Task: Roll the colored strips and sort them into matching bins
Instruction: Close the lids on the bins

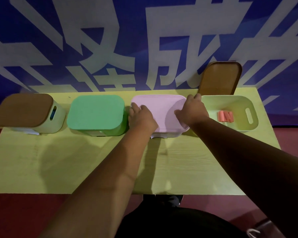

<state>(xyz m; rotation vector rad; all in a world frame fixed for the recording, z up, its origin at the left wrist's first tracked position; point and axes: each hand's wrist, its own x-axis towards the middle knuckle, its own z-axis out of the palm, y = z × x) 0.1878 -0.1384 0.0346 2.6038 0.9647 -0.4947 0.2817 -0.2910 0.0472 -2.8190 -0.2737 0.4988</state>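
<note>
Now both on pink lid: left hand flat, fingers straight, near left edge; right hand bent over far right corner, holding it. Rolled strips inside open bin, far right.

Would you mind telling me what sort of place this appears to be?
Probably a staged indoor workstation, perhaps at an event: a table holds four storage bins in a row, and a blue banner with large white characters hangs behind.
</note>
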